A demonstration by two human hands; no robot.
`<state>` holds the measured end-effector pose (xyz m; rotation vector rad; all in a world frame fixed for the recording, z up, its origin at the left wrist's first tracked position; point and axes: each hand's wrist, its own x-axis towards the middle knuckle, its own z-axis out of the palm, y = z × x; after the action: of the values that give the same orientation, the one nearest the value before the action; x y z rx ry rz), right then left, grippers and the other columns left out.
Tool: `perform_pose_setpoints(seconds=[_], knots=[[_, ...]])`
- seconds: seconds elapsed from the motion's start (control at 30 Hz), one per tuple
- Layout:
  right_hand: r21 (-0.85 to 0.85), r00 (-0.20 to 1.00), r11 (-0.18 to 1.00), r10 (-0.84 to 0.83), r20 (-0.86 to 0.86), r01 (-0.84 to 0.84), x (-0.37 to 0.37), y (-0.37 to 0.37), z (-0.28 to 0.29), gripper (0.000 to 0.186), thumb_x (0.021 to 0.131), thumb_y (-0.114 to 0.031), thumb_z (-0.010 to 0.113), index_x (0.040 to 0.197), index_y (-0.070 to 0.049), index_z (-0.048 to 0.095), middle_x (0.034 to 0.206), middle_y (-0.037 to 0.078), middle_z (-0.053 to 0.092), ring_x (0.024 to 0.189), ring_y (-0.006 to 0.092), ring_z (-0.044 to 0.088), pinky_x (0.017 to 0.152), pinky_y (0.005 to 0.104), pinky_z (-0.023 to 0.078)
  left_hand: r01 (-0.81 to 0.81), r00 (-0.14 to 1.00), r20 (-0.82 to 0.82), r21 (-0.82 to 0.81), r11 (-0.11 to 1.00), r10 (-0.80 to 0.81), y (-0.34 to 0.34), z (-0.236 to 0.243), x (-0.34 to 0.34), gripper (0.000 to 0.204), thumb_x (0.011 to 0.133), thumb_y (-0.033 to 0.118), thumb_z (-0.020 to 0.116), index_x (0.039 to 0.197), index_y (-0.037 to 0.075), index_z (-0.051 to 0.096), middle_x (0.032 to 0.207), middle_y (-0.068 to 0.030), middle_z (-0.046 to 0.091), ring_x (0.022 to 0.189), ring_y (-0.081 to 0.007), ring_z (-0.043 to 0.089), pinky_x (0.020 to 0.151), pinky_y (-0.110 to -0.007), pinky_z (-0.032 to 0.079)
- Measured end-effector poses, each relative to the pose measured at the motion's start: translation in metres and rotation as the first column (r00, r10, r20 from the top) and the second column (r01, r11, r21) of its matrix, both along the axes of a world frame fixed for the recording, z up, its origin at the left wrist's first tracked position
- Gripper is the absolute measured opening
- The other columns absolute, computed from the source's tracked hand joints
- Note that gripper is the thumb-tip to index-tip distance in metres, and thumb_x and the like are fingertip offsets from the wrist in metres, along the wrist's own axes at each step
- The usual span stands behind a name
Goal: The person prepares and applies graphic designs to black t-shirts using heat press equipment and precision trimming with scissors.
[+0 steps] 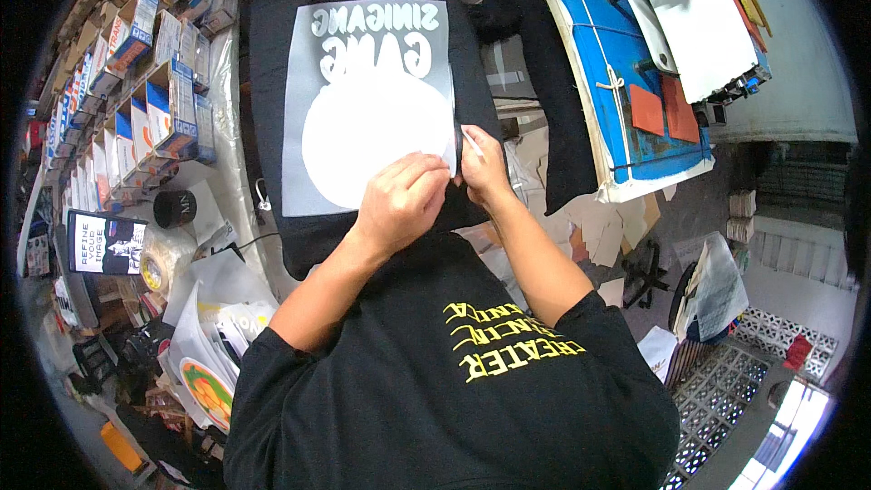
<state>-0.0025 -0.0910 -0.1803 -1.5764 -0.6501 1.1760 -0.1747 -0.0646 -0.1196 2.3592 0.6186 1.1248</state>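
Note:
A black T-shirt (268, 95) lies spread out in front of me, its collar at the far end. On its chest rests a greyish transfer film (302, 141) with a large white disc and mirrored white lettering. My left hand (404, 198) is closed at the film's lower right edge, fingertips pinched together on it. Beside it, my right hand (484, 166) is closed around a thin white strip (472, 141) whose upper end sticks out between thumb and fingers. The lower part of that strip is hidden in the hand.
Open boxes (172, 109) fill a shelf at the left, above a tablet (107, 243), a black mug (174, 209) and a tape roll (165, 261). Another black garment (555, 100) hangs to the right, before a blue-topped table (590, 45) with red pads (646, 111). Cardboard pieces (603, 231) lie below.

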Motion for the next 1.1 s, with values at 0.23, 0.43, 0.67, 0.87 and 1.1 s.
perform_pose_setpoints(seconds=[0.23,0.43,0.67,0.87,1.1], knots=[[-0.043,0.995,0.998,-0.053,-0.082,0.05,0.019,0.024,0.008,0.021,0.102,-0.023,0.057,0.104,-0.003,0.065,0.084,0.004,0.065,0.063,0.0108,0.06,0.05,0.0262,0.046,0.065,0.988,-0.127,-0.214,0.975,-0.093,-0.021,0.002,-0.015,0.02,0.078,0.007,0.075,0.095,0.001,0.068,0.101,-0.0142,0.07,0.098,-0.0311,0.069,0.096,-0.048,0.051],[0.024,0.927,0.939,-0.335,-0.166,0.344,0.073,-0.005,0.004,0.033,0.103,-0.034,0.058,0.125,-0.009,0.053,0.082,0.004,0.059,0.065,0.0163,0.063,0.052,0.0284,0.05,-0.491,0.69,-0.647,-0.089,0.867,0.324,-0.008,-0.027,-0.024,0.062,0.092,0.05,0.063,0.133,0.003,0.059,0.142,-0.0239,0.047,0.139,-0.0386,0.04,0.117,-0.066,0.019],[-0.239,0.937,0.921,0.249,-0.247,-0.308,0.091,-0.133,0.023,0.039,0.103,-0.026,0.06,0.137,-0.009,0.055,0.096,0.007,0.066,0.075,0.0131,0.067,0.06,0.0249,0.053,-0.472,0.559,-0.711,0.15,0.869,0.426,0.106,-0.061,-0.092,0.059,0.092,0.05,0.065,0.128,0.003,0.062,0.157,-0.0117,0.042,0.152,-0.0367,0.025,0.12,-0.068,0.007],[-0.154,0.923,0.944,0.237,-0.302,-0.293,0.018,-0.143,0.009,0.044,0.101,-0.022,0.065,0.14,-0.005,0.052,0.094,0.008,0.062,0.073,0.0151,0.066,0.056,0.0276,0.055,-0.195,0.804,-0.561,0.065,0.979,0.198,0.139,-0.054,-0.108,0.046,0.083,0.028,0.078,0.121,0.008,0.062,0.154,-0.0142,0.047,0.151,-0.0367,0.029,0.122,-0.063,0.011],[-0.155,0.947,0.985,0.018,-0.321,-0.071,0.0,-0.101,0.009,0.045,0.1,-0.028,0.065,0.136,-0.003,0.054,0.084,0.005,0.063,0.062,0.0128,0.065,0.047,0.0239,0.051,0.108,0.925,-0.357,-0.077,0.991,-0.128,0.054,-0.059,0.027,0.049,0.075,0.015,0.083,0.118,0.009,0.061,0.135,-0.011,0.059,0.14,-0.033,0.046,0.119,-0.06,0.027]])
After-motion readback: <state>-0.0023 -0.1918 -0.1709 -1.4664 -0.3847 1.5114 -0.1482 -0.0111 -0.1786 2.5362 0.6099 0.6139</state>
